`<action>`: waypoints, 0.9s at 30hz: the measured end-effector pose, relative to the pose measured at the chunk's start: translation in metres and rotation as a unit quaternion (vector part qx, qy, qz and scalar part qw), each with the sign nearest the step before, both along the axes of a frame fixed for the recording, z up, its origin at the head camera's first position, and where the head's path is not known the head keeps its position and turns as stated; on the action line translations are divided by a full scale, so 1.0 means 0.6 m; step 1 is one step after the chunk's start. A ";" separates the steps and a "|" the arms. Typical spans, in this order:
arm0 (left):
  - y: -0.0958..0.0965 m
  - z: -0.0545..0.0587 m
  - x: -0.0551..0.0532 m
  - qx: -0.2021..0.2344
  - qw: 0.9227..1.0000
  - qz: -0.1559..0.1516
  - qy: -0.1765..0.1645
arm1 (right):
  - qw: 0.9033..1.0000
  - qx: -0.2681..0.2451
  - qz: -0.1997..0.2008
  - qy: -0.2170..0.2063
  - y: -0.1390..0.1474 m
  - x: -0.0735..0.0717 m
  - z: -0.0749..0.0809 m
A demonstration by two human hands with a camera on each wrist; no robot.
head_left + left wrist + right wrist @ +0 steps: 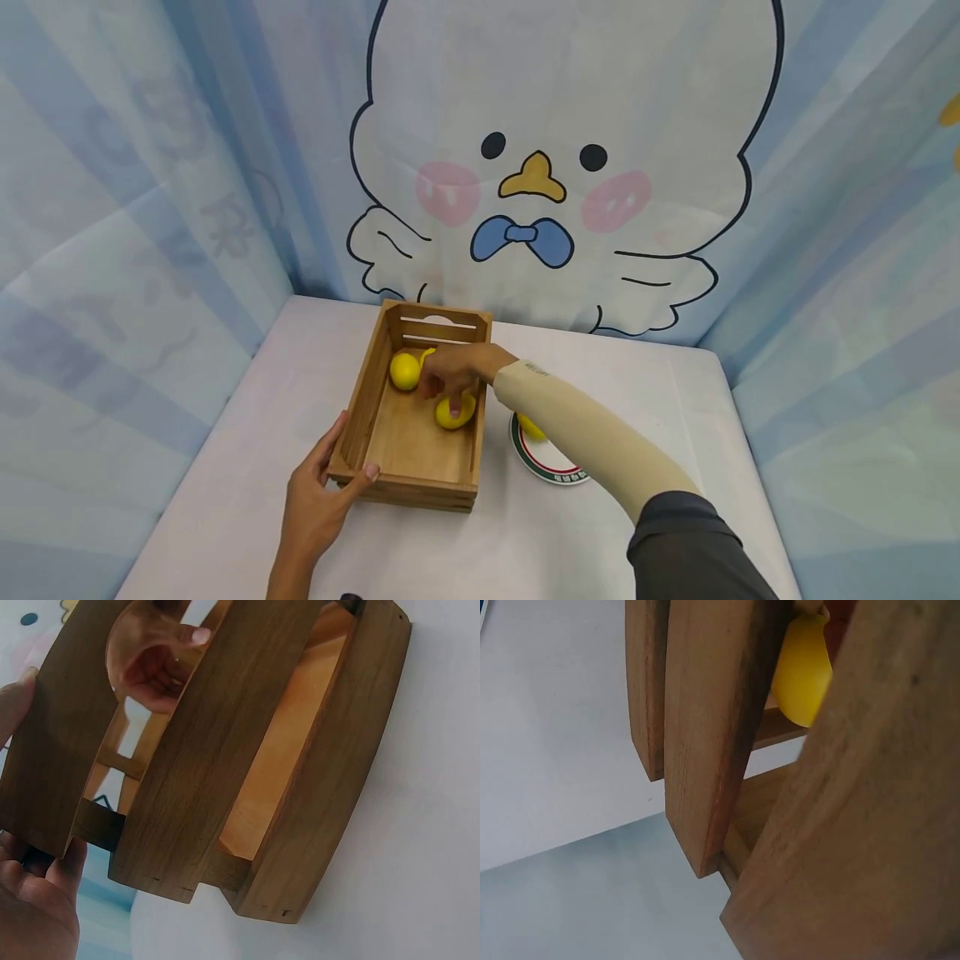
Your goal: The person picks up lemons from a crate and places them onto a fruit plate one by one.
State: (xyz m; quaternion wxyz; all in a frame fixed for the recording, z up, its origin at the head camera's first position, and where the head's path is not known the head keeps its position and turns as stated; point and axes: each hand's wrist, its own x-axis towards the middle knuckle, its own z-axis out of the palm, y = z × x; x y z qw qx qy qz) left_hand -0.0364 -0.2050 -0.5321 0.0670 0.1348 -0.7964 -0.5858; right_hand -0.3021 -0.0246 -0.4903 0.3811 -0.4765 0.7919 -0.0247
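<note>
Near edge: a small dark object (351,596), mostly cut off.
Left hand (318,500): clamped on the crate's near left corner, thumb at the near end, fingers along the outer left side.
Right arm: dark sleeve (693,550), then a beige arm cover (600,429), reaching over the plate.
Plate (551,467): right of the crate, green and red rim, a partly hidden yellow piece (531,427) on it.
Wooden crate (397,483): on the white table (712,467).
Nearer yellow fruit (459,419): inside, by the right wall.
Right hand (453,375): inside, thumb over that fruit; whether it grips, I cannot tell.
Farther yellow fruit (405,372): inside, by the left wall.
Backdrop: a curtain (562,83) with a cartoon bird.
</note>
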 end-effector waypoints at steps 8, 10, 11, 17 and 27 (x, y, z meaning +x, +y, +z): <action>0.001 0.001 0.001 0.002 1.000 -0.002 -0.001 | 0.999 0.046 -0.005 0.020 -0.009 0.002 -0.015; 0.000 0.001 0.000 0.004 1.000 -0.002 0.002 | 0.998 0.054 -0.008 0.029 -0.010 0.004 -0.018; 0.000 0.001 0.000 0.005 1.000 -0.002 0.003 | 0.998 0.057 -0.010 0.034 -0.011 0.005 -0.019; 0.000 0.001 -0.001 0.009 1.000 0.001 0.006 | 0.995 0.067 -0.003 0.071 -0.009 0.013 -0.025; 0.000 0.000 0.000 0.006 1.000 0.000 0.003 | 0.997 0.038 0.012 0.070 -0.010 0.014 -0.034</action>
